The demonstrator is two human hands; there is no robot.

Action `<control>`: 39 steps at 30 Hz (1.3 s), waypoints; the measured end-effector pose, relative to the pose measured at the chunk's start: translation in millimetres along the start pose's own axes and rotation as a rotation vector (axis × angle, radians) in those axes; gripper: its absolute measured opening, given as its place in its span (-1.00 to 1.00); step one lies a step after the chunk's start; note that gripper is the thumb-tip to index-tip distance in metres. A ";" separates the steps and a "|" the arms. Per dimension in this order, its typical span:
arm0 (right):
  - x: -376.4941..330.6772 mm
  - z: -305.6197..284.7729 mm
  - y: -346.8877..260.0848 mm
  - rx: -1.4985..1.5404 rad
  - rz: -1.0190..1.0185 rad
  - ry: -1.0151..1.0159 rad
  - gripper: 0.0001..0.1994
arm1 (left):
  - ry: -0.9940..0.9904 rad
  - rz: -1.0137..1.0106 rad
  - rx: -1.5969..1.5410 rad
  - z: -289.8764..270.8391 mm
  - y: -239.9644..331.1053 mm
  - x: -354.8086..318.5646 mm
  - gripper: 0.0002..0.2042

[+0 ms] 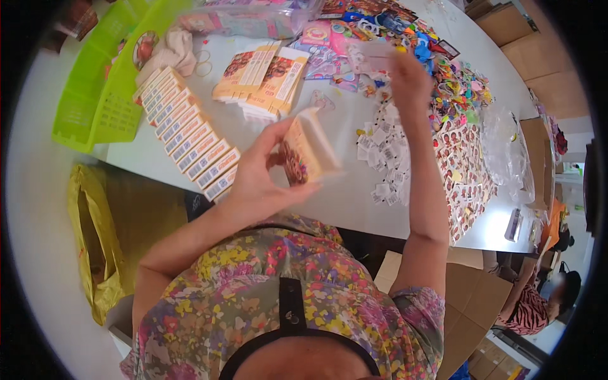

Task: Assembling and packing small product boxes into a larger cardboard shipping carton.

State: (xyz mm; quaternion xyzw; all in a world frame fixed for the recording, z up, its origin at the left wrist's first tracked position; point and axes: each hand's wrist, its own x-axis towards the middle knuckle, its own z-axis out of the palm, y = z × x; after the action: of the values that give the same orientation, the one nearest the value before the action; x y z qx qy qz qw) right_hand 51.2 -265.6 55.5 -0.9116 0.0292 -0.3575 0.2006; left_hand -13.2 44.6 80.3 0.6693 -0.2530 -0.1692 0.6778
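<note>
White worktable (348, 196) under mixed goods: L hand (266, 168) grips 1 carton (301, 149), R hand (413, 88) out far right by the toys (462, 92).

Carton's at ctr, tilted above table's near side, open end seemingly facing right; prob. filling/closing step, so next move calls for R hand at carton's mouth, L hand steady. R hand's blurred, can't tell if gripping or empty. Counts: 1 carton held; approx. 10 in carton row (193, 142), left; 2 flat-carton piles (278, 82), far ctr; 1 green basket (117, 120), far left; 1 yellow bag (109, 253), near left; white slips (383, 152), stickers (462, 177), toys, right: uncountable.
</note>
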 end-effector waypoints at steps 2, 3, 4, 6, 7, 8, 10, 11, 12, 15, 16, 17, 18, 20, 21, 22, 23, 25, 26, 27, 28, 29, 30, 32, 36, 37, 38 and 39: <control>-3.4 -46.9 -52.5 0.468 0.303 0.005 -0.81 | 0.076 0.003 0.085 -1.7 6.0 6.0 -0.26; -8.6 -69.7 -83.0 0.733 0.433 -0.005 -0.78 | 0.080 -0.002 0.087 -1.0 5.0 8.7 -0.26; -15.7 -88.9 -105.8 0.855 0.449 -0.025 -0.80 | 0.129 0.046 0.207 -0.1 4.3 11.8 -0.28; -37.6 -108.6 -132.6 0.970 0.471 -0.034 -0.82 | 0.198 0.122 0.355 4.8 -0.5 16.7 -0.33; -47.8 -112.9 -141.9 0.934 0.442 -0.094 -0.85 | 0.193 0.121 0.356 6.2 -2.7 16.6 -0.33; -54.3 -116.6 -146.0 0.892 0.416 -0.148 -0.88 | 0.197 0.147 0.391 8.2 -4.5 17.3 -0.32; -62.8 -117.7 -141.7 0.779 0.382 -0.105 -0.89 | 0.191 0.176 0.424 10.7 -6.1 17.6 -0.32; -66.3 -119.0 -139.2 0.674 0.341 -0.079 -0.91 | 0.201 0.176 0.407 12.0 -6.5 16.5 -0.32; -68.2 -122.5 -138.1 0.633 0.371 -0.060 -0.91 | 0.211 0.176 0.390 12.9 -6.9 15.3 -0.32; -79.0 -127.8 -130.0 0.457 0.239 -0.089 -0.90 | 0.184 0.264 0.470 13.2 -9.5 11.3 -0.33; -80.4 -130.0 -129.8 0.452 0.247 -0.086 -0.90 | 0.174 0.262 0.467 12.6 -8.9 9.8 -0.33; -80.1 -132.3 -129.8 0.454 0.279 -0.078 -0.90 | 0.157 0.281 0.499 11.6 -7.3 9.0 -0.33; -80.0 -134.7 -130.6 0.457 0.310 -0.070 -0.90 | 0.141 0.300 0.531 10.6 -5.5 8.4 -0.34; -79.3 -140.8 -136.5 0.488 0.381 -0.133 -0.90 | 0.111 0.302 0.581 8.9 -0.8 6.9 -0.34; -80.2 -142.7 -138.8 0.522 0.444 -0.197 -0.89 | 0.089 0.306 0.632 9.0 0.0 6.3 -0.34; -82.4 -143.5 -139.6 0.565 0.463 -0.255 -0.89 | 0.086 0.303 0.631 10.2 -1.8 5.6 -0.34; -84.3 -142.2 -141.1 0.565 0.468 -0.254 -0.89 | 0.077 0.301 0.630 11.8 -4.5 5.1 -0.34; -88.8 -136.0 -145.0 0.492 0.417 -0.215 -0.90 | 0.063 0.297 0.629 15.8 -5.5 4.2 -0.35; -92.1 -133.2 -145.6 0.367 0.308 -0.220 -0.91 | 0.059 0.305 0.622 19.0 -3.9 2.5 -0.35; -94.8 -129.6 -145.7 0.364 0.317 -0.217 -0.91 | 0.055 0.313 0.615 21.7 -3.1 1.2 -0.36; -97.2 -125.9 -145.6 0.285 0.286 -0.157 -0.90 | 0.044 0.313 0.613 23.9 -3.5 0.8 -0.36; -98.8 -124.0 -146.3 0.203 0.255 -0.096 -0.89 | 0.039 0.330 0.626 26.1 -3.7 1.6 -0.36; -99.7 -126.0 -148.7 0.193 0.334 -0.116 -0.85 | 0.033 0.349 0.637 28.9 -4.0 2.5 -0.35; -107.2 -117.4 -144.3 0.142 0.135 -0.035 -0.83 | 0.016 0.327 0.597 33.1 -10.3 -1.5 -0.35; -131.5 -104.0 -141.3 0.072 -0.043 -0.020 -0.71 | -0.003 0.170 0.447 40.2 -25.1 -14.7 -0.34; -135.7 -102.5 -139.4 0.074 -0.043 -0.052 -0.67 | 0.009 0.081 0.361 41.8 -27.7 -15.5 -0.34; -141.8 -99.0 -138.1 0.060 -0.034 -0.048 -0.67 | -0.067 0.102 0.366 40.3 -30.1 -15.5 -0.30; -148.9 -95.9 -136.9 0.193 0.042 -0.131 -0.63 | -0.080 0.106 0.360 42.2 -31.9 -16.1 -0.30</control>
State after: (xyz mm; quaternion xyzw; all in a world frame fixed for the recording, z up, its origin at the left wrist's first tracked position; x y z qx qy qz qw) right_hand -135.3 -143.7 76.8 -0.9086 0.0008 -0.2942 0.2963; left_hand -46.9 17.5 45.8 0.7581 -0.3410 -0.1117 0.5446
